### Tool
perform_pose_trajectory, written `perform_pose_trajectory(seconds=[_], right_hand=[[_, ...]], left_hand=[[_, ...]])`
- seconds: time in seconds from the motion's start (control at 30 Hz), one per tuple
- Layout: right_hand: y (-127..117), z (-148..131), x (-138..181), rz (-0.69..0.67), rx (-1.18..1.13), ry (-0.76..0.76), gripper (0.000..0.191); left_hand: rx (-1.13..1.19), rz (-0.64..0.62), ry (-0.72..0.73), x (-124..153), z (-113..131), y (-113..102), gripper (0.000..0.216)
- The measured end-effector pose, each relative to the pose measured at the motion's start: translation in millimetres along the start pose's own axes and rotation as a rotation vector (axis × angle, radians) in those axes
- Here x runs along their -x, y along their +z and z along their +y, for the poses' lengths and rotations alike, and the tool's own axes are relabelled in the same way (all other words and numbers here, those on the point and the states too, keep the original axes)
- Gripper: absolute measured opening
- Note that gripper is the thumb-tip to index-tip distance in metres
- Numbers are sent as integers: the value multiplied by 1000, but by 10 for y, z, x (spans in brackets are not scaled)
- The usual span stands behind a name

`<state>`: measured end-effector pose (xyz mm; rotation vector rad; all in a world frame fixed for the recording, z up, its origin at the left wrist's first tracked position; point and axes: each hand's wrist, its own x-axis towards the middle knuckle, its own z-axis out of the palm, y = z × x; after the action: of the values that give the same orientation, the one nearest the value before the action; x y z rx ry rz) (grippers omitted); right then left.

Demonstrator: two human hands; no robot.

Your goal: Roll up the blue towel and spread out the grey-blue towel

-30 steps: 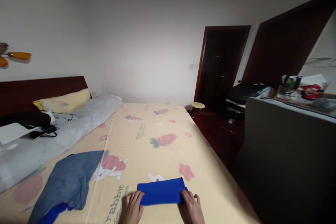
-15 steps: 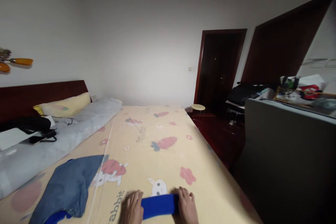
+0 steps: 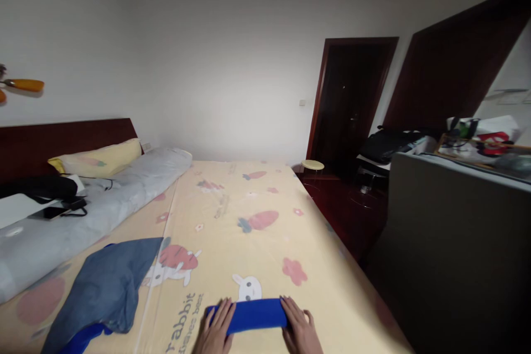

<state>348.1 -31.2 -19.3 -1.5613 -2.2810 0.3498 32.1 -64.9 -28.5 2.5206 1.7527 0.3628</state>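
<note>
A bright blue folded cloth (image 3: 254, 314) lies as a narrow band on the yellow cartoon-print bed sheet (image 3: 249, 232), near the bed's front edge. My left hand (image 3: 216, 329) rests flat on its left end with the fingers stretched out. My right hand (image 3: 299, 329) lies flat on its right end, fingers also extended. Both hands press down on the cloth and grip nothing.
A grey-blue garment (image 3: 105, 285) over more blue cloth lies at the left front. A rolled grey quilt (image 3: 83, 215), a yellow pillow (image 3: 97, 157) and dark items sit by the headboard. A grey cabinet (image 3: 456, 243) with clutter stands at the right. Beyond it are a small stool (image 3: 312, 165) and a dark doorway.
The blue cloth has gone from a wider rectangle to a narrow band, folded toward me. Both hands moved from its near corners to lying flat on its ends.
</note>
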Motion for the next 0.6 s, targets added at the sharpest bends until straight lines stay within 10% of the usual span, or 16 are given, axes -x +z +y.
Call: perform_pose_trajectory(seconds=[0.37,0.6], right_hand=[[-927,-345,-498,-2,-288,110,35],[-1775,-1109,-665,56,-696,-75,21]], left_hand=[[162,-198,-217,-153,10,-516,86],[630,-154,-488,-410,273,-561,40]])
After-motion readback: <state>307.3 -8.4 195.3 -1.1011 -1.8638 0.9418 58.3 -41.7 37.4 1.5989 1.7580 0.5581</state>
